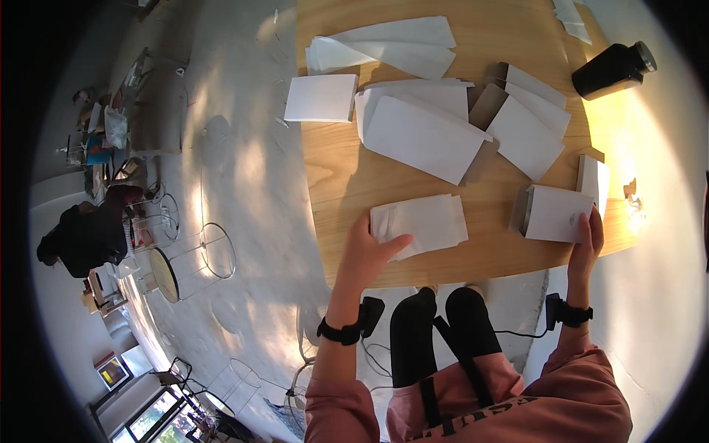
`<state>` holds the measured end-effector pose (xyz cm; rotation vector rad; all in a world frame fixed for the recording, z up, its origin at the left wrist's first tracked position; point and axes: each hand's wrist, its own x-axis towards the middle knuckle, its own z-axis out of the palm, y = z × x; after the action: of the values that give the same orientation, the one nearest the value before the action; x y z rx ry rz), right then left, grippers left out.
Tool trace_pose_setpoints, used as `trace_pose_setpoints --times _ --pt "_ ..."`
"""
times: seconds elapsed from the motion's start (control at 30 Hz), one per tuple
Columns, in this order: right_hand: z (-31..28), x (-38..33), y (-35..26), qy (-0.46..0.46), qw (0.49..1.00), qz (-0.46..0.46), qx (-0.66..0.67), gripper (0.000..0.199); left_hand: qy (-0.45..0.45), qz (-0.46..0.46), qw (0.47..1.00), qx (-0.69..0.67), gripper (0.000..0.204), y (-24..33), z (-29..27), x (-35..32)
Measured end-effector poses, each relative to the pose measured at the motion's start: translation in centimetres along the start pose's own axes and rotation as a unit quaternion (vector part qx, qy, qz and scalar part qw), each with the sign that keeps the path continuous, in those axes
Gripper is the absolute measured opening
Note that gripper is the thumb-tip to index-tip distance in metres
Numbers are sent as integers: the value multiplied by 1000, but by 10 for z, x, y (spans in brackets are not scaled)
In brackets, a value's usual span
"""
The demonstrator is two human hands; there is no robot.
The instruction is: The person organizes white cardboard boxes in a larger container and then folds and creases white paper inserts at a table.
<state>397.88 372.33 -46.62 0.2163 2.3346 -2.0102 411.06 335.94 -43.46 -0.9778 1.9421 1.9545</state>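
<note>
My left hand (365, 255) grips the left end of a small stack of white paper sheets (425, 225) near the table's front edge. Its thumb lies on top, and the other fingers are mostly hidden at the stack's side. To the right, my right hand (588, 240) holds the right end of a small white box (557, 214), whose left end looks dark. Another narrow white box (593, 181) stands just behind it, by the wall. Farther back lie folded white sheets or flattened cartons (425, 129) and several white cards or flaps (524, 129), partly overlapping.
At the back of the wooden table (332, 177) are folded white papers (391, 48) and a white block-like stack (321, 98) on the left edge. A black bottle (613, 70) lies at the right by the wall. Wire-frame stools (218, 251) and a person in black (85, 236) are off to the left.
</note>
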Motion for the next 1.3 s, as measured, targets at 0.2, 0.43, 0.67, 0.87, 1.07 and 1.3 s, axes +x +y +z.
trace_pose_setpoints --times 0.2,0.43,0.67,0.87,1.07,1.3 --pt "-7 0 33 50 992 -103 47 36 209 109 952 195 59 -19 10 -17" --pt "-18 -3 47 91 956 -134 245 25 316 391 777 377 44 -54 27 -25" --pt "2 -25 32 31 951 -145 273 25 309 389 796 345 38 -81 30 -22" --pt "2 -33 31 -144 954 -122 234 30 351 460 766 280 33 -52 77 -69" --pt "-4 -28 29 -162 928 -118 314 32 251 568 743 252 20 -18 182 -104" --pt "-8 -31 33 -184 899 -127 375 31 316 481 791 208 18 -10 212 -93"
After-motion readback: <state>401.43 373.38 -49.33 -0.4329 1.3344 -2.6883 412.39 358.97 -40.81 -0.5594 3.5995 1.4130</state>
